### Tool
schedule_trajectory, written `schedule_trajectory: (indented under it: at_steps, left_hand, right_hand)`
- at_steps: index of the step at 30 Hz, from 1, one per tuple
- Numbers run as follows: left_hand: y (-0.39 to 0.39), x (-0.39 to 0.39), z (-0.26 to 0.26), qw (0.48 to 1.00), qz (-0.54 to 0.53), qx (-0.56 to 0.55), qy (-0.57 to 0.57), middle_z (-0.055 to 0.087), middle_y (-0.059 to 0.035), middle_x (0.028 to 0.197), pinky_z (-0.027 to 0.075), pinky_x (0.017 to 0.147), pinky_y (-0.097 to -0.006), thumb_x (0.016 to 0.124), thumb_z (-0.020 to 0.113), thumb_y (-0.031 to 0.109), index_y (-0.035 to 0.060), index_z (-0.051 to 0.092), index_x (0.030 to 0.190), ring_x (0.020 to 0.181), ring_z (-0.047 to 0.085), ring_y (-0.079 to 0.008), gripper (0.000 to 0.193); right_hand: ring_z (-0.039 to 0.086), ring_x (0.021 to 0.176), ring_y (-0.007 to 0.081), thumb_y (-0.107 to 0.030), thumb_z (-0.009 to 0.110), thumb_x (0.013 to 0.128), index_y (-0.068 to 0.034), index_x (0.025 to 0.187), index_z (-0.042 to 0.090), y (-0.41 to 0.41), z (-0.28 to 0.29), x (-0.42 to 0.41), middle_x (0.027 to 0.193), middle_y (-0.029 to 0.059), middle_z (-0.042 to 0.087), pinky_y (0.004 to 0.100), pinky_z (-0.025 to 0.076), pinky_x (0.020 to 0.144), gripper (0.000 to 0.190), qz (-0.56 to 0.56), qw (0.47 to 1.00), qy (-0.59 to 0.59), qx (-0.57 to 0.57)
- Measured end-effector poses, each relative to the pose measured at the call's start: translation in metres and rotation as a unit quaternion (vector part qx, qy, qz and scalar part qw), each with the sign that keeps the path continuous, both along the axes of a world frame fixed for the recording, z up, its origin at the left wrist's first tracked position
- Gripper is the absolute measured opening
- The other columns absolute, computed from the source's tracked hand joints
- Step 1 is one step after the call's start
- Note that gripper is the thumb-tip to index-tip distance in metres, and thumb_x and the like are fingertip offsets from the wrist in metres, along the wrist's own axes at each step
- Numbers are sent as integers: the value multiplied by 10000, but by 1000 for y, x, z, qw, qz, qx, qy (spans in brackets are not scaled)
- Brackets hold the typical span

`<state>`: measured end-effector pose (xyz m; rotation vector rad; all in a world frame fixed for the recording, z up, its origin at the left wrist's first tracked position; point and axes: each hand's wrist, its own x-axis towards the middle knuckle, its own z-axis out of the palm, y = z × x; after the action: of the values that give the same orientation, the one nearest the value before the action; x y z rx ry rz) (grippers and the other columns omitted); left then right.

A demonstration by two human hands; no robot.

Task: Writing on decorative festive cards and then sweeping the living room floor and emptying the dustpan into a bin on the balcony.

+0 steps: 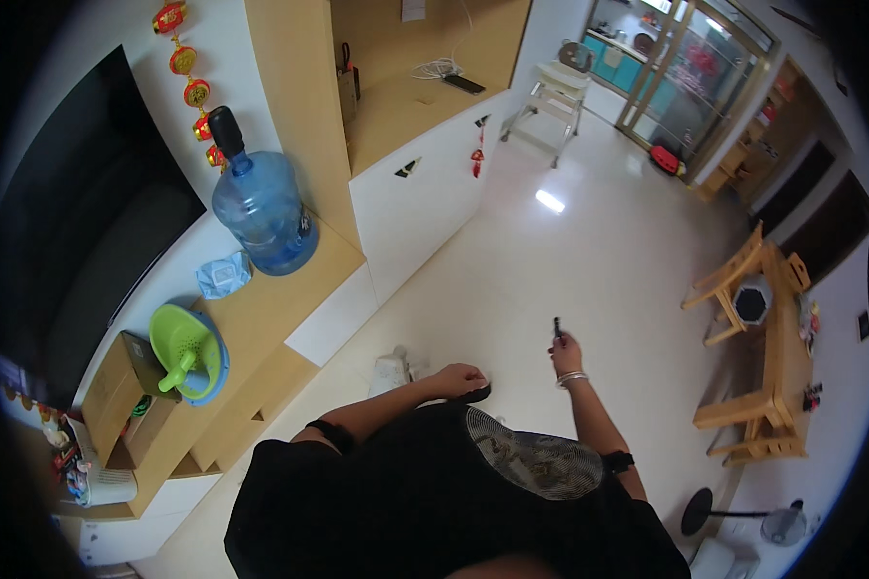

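Raised over the pale floor, my right hand (567,353) grips a slim black stick-like object (557,327), whose far end sticks up past the fingers. What it is exactly is too small to tell. My left hand (463,379) is in front of my body with its fingers curled; whether something small is inside them is not visible. Just below that hand shows a dark rounded thing (480,394), possibly a shoe, partly hidden by the hand and my black shirt. A pale object (391,373) stands on the floor beyond my left forearm.
On the wooden TV cabinet (261,318) at left stand a blue water jug (264,210) with a black pump, a wipes pack (223,275), a green basin (181,340) and a cardboard box (108,398). A high chair (557,94) stands ahead; a wooden table (778,347) and chair (731,282) are right.
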<state>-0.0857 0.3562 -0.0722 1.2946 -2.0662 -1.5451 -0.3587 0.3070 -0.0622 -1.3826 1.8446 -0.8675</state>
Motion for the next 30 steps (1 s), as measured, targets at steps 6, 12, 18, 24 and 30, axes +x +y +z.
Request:
schedule_trajectory:
  at_steps: [6, 12, 18, 24, 30]
  left_hand:
    - [-109, -26, -28, 998, 23, 32, 54, 627, -58, 797, 455, 647, -273, 804, 513, 336, 60, 600, 919, 731, 577, -136, 311]
    - [-177, -44, -61, 904, 374, 151, 140, 622, -64, 775, 458, 649, -246, 808, 531, 256, 29, 593, 920, 704, 579, -112, 261]
    - [-187, -48, -41, 824, 541, 68, 155, 622, -77, 769, 464, 652, -255, 819, 511, 219, -8, 576, 937, 693, 585, -127, 264]
    - [-187, -29, -56, 694, 698, 155, 79, 627, -105, 781, 473, 620, -274, 822, 499, 247, -8, 574, 941, 659, 597, -149, 291]
    - [-233, 30, -83, 666, 732, 137, 49, 631, -92, 758, 474, 611, -273, 819, 507, 255, 0, 578, 929, 640, 596, -139, 287]
  right_hand:
    - [511, 575, 79, -124, 482, 817, -46, 985, 508, -183, 44, -23, 671, 4, 510, 213, 417, 478, 187, 0, 976, -209, 55]
    - [484, 541, 120, -273, 590, 746, -27, 772, 604, -378, 86, 6, 589, 31, 538, 266, 394, 526, 248, 289, 951, 26, -108]
    - [546, 571, 127, -147, 613, 737, -45, 955, 533, -518, 142, 159, 655, 77, 592, 249, 427, 536, 253, 467, 854, -95, -210]
    - [565, 578, 116, -142, 627, 730, -38, 930, 572, -583, 190, 328, 647, 82, 602, 245, 447, 562, 232, 539, 788, -171, -244]
    - [611, 663, 184, -175, 636, 717, 12, 850, 606, -630, 215, 452, 742, 135, 626, 272, 470, 622, 231, 467, 809, -197, -297]
